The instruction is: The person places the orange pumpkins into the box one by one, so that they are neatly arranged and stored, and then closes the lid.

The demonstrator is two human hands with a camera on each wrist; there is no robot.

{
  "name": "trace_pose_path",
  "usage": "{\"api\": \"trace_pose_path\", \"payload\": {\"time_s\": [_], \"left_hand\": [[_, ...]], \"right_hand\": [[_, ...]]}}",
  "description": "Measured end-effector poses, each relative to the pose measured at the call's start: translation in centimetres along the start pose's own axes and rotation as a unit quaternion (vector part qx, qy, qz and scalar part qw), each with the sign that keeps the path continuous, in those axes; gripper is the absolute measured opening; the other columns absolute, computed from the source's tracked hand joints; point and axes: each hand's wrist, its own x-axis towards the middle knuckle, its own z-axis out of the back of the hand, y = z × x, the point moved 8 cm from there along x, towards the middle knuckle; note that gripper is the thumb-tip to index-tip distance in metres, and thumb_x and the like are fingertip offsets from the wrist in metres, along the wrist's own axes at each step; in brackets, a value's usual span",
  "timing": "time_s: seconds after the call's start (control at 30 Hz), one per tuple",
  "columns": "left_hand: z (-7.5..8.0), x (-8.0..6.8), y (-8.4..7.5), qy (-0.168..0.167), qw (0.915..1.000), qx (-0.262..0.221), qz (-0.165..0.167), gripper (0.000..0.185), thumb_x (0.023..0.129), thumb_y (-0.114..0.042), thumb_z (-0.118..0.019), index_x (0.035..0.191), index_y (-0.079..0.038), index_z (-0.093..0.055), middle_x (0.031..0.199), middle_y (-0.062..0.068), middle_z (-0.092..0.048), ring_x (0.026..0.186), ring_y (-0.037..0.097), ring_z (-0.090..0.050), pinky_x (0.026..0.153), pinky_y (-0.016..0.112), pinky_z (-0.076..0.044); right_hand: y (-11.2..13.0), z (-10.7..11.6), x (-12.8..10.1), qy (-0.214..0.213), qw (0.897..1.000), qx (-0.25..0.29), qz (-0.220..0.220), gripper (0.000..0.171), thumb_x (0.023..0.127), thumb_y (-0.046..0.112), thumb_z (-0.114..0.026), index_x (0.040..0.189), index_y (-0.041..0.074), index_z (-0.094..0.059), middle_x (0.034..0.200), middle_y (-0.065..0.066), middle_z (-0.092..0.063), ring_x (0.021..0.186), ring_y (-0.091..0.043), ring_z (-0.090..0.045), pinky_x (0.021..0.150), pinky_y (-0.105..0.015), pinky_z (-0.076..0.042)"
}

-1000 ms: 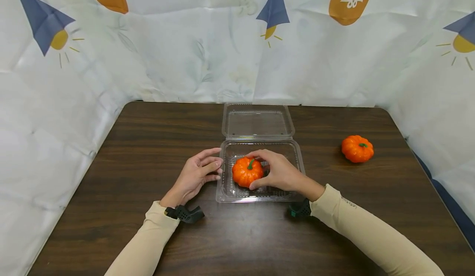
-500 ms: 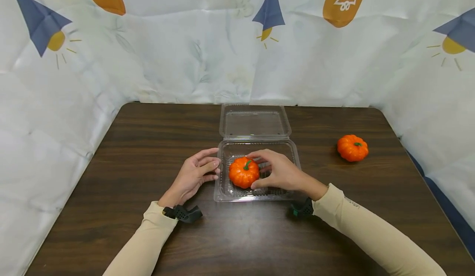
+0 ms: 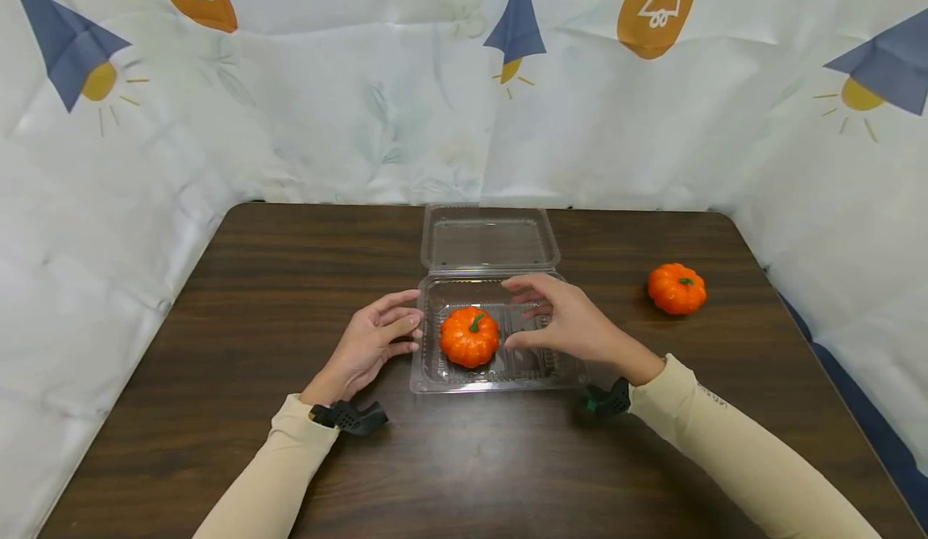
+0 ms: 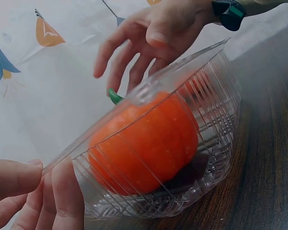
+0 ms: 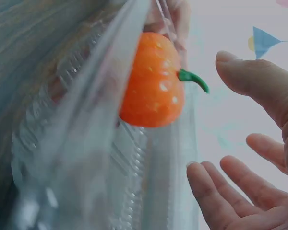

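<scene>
An orange toy pumpkin (image 3: 469, 337) with a green stem sits in the left part of a clear plastic clamshell container (image 3: 500, 386), whose lid (image 3: 493, 241) lies folded back. My left hand (image 3: 370, 346) pinches the container's left rim; the left wrist view shows the thumb (image 4: 19, 175) on one side of the rim and fingers on the other. Over the container's right half, my right hand (image 3: 573, 321) is spread and holds nothing. A gap shows between it and the pumpkin (image 5: 153, 81) in the right wrist view.
A second orange toy pumpkin (image 3: 677, 288) rests on the dark wooden table (image 3: 290, 257), to the right of the container. A white printed curtain (image 3: 326, 120) hangs behind the table and at both sides.
My right hand has let go of the pumpkin in the container and moved right and up, fingers spread. The left hand stays at the rim. The head view has shifted slightly.
</scene>
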Motion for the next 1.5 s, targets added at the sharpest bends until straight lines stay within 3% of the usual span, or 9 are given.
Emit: {"api": "trace_pose_path", "payload": {"time_s": [0.27,0.47,0.67,0.77,0.9,1.03,1.17,1.37,1.5], "left_hand": [[0.3,-0.2,0.1,-0.002,1.0,0.001,0.002,0.06,0.102,-0.014,-0.067,0.155,-0.006,-0.042,0.108,-0.008,-0.072,0.087,0.008,-0.071,0.079,0.023,-0.064],[0.2,-0.3,-0.1,0.004,1.0,-0.002,-0.004,0.059,0.101,-0.014,-0.067,0.154,-0.006,-0.042,0.109,-0.007,-0.073,0.087,0.008,-0.071,0.079,0.023,-0.064],[0.1,-0.2,-0.2,0.009,0.9999,-0.002,-0.009,0.058,0.102,-0.013,-0.066,0.154,-0.006,-0.042,0.108,-0.007,-0.073,0.087,0.007,-0.071,0.079,0.023,-0.064],[0.1,-0.2,-0.2,0.004,1.0,-0.003,-0.005,0.057,0.102,-0.013,-0.067,0.154,-0.007,-0.043,0.107,-0.007,-0.073,0.087,0.007,-0.071,0.078,0.023,-0.064],[0.1,-0.2,-0.2,0.003,1.0,-0.004,-0.003,0.058,0.101,-0.013,-0.067,0.154,-0.008,-0.044,0.107,-0.007,-0.073,0.086,0.008,-0.071,0.078,0.023,-0.064],[0.0,-0.1,-0.2,0.006,1.0,-0.003,-0.006,0.058,0.102,-0.013,-0.067,0.154,-0.007,-0.043,0.107,-0.007,-0.073,0.087,0.007,-0.071,0.078,0.023,-0.064],[0.0,-0.1,-0.2,0.006,1.0,-0.002,-0.004,0.058,0.101,-0.013,-0.067,0.153,-0.007,-0.044,0.107,-0.007,-0.073,0.087,0.008,-0.071,0.079,0.023,-0.064],[-0.1,-0.1,-0.2,0.006,1.0,-0.002,-0.002,0.057,0.102,-0.012,-0.066,0.154,-0.007,-0.043,0.107,-0.007,-0.073,0.087,0.008,-0.071,0.079,0.023,-0.064],[-0.1,0.0,-0.1,0.01,0.9999,-0.006,-0.003,0.059,0.102,-0.011,-0.065,0.155,-0.005,-0.04,0.107,-0.007,-0.073,0.087,0.008,-0.071,0.078,0.022,-0.064]], "right_hand": [[-0.1,1.8,-0.7,-0.026,0.999,0.013,0.013,0.079,0.077,0.024,-0.093,0.145,0.01,-0.055,0.148,-0.013,-0.058,0.127,-0.032,-0.064,0.104,-0.038,-0.058],[-0.6,3.0,-1.5,-0.055,0.998,0.028,0.011,0.077,0.079,0.023,-0.092,0.145,0.011,-0.054,0.146,-0.013,-0.059,0.125,-0.034,-0.065,0.102,-0.044,-0.059],[-1.5,4.4,-2.5,-0.091,0.996,0.017,0.006,0.073,0.079,0.022,-0.092,0.143,0.019,-0.056,0.144,-0.008,-0.062,0.121,-0.022,-0.067,0.099,-0.043,-0.06],[-1.8,5.1,-3.0,-0.104,0.994,0.022,0.004,0.073,0.079,0.021,-0.092,0.143,0.021,-0.057,0.143,-0.007,-0.062,0.122,-0.024,-0.067,0.098,-0.043,-0.06],[-2.3,6.1,-3.6,-0.124,0.992,0.027,-0.001,0.072,0.079,0.02,-0.092,0.142,0.021,-0.057,0.143,-0.006,-0.061,0.122,-0.027,-0.067,0.096,-0.031,-0.061],[-2.8,7.3,-4.3,-0.149,0.988,0.031,0.004,0.072,0.078,0.012,-0.092,0.142,0.017,-0.058,0.14,-0.005,-0.061,0.12,-0.015,-0.067,0.094,-0.018,-0.058],[-3.3,8.5,-5.1,-0.167,0.986,0.03,0.0,0.071,0.079,0.007,-0.09,0.142,0.016,-0.057,0.137,0.0,-0.061,0.117,0.001,-0.064,0.095,-0.016,-0.057],[-3.6,10.3,-6.1,-0.182,0.983,0.01,-0.012,0.071,0.082,0.008,-0.088,0.143,0.018,-0.055,0.135,0.008,-0.059,0.118,0.001,-0.062,0.094,-0.015,-0.057],[-3.9,11.5,-6.7,-0.201,0.979,-0.019,-0.025,0.071,0.081,0.011,-0.089,0.143,0.022,-0.057,0.131,0.012,-0.061,0.11,0.004,-0.065,0.093,-0.012,-0.056]]}}
